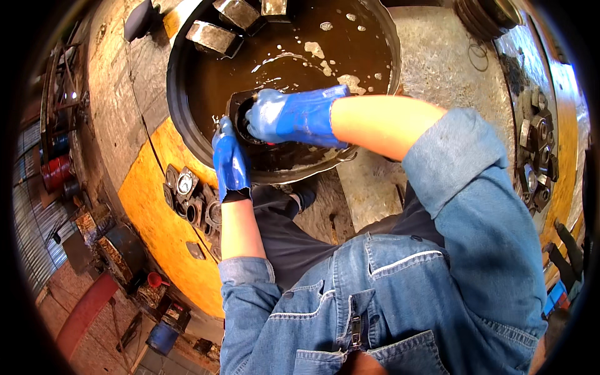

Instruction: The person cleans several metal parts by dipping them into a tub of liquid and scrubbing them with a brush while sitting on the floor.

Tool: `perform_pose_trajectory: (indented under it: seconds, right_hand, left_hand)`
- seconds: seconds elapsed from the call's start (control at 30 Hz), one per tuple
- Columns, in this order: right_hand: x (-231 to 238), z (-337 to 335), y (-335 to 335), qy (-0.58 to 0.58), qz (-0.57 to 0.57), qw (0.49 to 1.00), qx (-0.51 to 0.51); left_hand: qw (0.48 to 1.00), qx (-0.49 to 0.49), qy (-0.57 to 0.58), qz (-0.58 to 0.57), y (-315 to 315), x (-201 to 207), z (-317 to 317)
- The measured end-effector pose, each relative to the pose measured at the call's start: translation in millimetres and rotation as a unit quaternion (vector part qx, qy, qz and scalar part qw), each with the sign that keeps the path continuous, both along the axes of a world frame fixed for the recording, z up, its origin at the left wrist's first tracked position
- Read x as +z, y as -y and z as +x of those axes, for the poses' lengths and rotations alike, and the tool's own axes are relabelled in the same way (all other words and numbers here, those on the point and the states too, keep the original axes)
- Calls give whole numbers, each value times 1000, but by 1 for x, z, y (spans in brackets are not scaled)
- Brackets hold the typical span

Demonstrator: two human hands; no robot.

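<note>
A wide black tub [177, 94] of brown liquid with patches of foam is in front of me. Over its near left part is a dark, wet metal part [235, 102] with a large round opening. My left hand [229, 153], in a blue rubber glove, grips the part's near left edge. My right hand [284, 115], gloved the same way, has its fingers curled into the opening. A small red spot shows under this hand, but what the fingers hold, if anything, is hidden.
Several metal blocks [212, 37] sit at the tub's far left. Castings lie in a pile [194, 203] on a yellow board [147, 206] to the left. More metal parts [539, 150] line the right side, near a thin wire ring [479, 57] and a dark ribbed cylinder [487, 15].
</note>
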State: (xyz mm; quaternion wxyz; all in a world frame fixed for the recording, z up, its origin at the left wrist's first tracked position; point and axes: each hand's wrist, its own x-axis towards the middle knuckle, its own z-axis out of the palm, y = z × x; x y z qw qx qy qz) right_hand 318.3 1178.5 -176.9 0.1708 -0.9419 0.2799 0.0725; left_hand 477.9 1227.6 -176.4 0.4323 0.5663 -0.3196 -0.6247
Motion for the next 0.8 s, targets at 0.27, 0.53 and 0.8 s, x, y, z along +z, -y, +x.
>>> perform_pose_trajectory:
  seconds: [0.27, 0.53, 0.8]
  right_hand:
    - [8, 1, 6, 27, 248, 935, -251]
    - [-88, -45, 8, 511, 578, 401, -494]
    - [-24, -15, -2, 428, 641, 193, -607]
  left_hand:
    - [998, 10, 60, -14, -1, 11, -6]
    - [996, -45, 75, 1, 25, 13, -37]
    - [996, 30, 82, 11, 5, 4, 5]
